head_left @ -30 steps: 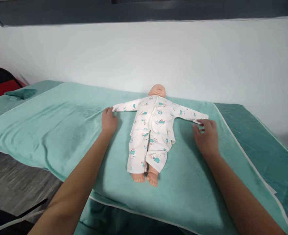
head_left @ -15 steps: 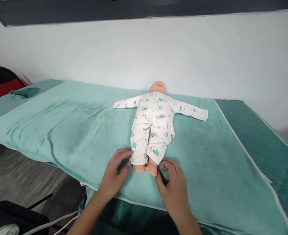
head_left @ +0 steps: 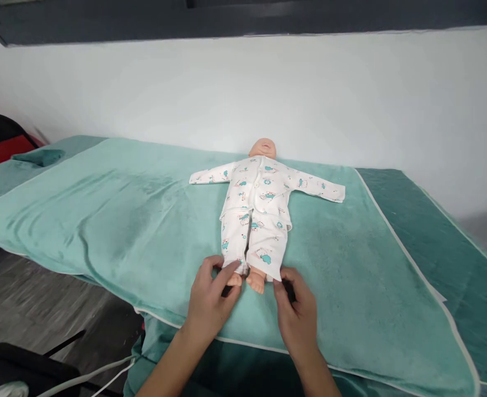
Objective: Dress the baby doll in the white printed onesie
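A baby doll (head_left: pixel 263 148) lies on its back, arms spread, in a white printed shirt (head_left: pixel 257 184) and matching trousers (head_left: pixel 266 237). At the cuff on the left side, my left hand (head_left: pixel 212 298) has its fingers curled over the fabric, covering part of the doll's foot (head_left: pixel 235 279). My right hand (head_left: pixel 298 311) pinches the outer corner of the other trouser cuff and draws it outward. Between my hands, the doll's other bare foot (head_left: pixel 255 281) sticks out below the hem.
A light green cover (head_left: pixel 144 220) with white edging lies under the doll, over a darker green sheet (head_left: pixel 417 220). Behind stands a white wall (head_left: pixel 226 94). At the lower left are a black chair (head_left: pixel 20 369) and pale cables (head_left: pixel 102 369).
My left hand has moved right and onto the trouser cuff. The right hand has closed on the other cuff and pulled its corner out to the right.
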The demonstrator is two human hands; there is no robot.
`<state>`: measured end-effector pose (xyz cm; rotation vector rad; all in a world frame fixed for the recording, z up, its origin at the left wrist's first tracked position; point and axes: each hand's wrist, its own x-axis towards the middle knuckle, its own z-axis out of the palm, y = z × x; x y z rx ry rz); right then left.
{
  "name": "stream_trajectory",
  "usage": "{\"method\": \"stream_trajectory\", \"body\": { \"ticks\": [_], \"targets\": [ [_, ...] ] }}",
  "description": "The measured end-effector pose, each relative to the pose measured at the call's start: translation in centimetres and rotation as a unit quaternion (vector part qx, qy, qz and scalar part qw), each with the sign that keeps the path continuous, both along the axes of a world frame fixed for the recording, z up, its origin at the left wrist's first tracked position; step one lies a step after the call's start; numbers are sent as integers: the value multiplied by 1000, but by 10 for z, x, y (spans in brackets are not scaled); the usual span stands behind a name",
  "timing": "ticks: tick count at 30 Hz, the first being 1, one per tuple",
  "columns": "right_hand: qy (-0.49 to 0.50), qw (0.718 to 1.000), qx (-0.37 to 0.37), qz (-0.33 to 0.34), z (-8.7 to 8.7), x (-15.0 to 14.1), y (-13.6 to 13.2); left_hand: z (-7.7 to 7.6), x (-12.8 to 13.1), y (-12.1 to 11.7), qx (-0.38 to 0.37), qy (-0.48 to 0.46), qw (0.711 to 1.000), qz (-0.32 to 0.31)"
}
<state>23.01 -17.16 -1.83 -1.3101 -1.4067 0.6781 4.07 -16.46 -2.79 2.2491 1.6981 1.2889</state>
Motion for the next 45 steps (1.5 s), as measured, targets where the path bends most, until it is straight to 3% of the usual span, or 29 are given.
{"method": "stream_trajectory", "body": {
  "ticks": [5,8,14,20,25,30,34,37,45],
  "targets": [
    [199,979,7,36,-3,19,-3,-3,4,-3,16,-60,998,-1],
    [250,967,0,51,-4,24,1,-6,9,-6,29,-63,998,4],
    [135,988,-20,72,-6,17,3,-6,10,-5,48,-61,997,-26],
    [70,995,-6,64,-6,12,4,1,4,-1,63,4,997,-37],
    [-12,998,-21,50,1,7,3,-10,-1,-9,-3,-27,999,39],
    [7,998,-32,46,1,6,3,-5,-6,-7,-16,-64,998,12],
    [41,998,-4,51,-2,8,2,9,-8,-4,12,-85,996,4],
    [2,998,43,35,0,6,-1,14,-9,-5,16,-86,996,-3],
    [-154,984,89,28,9,-19,-3,-2,-9,-7,9,-31,999,-36]
  ]
}}
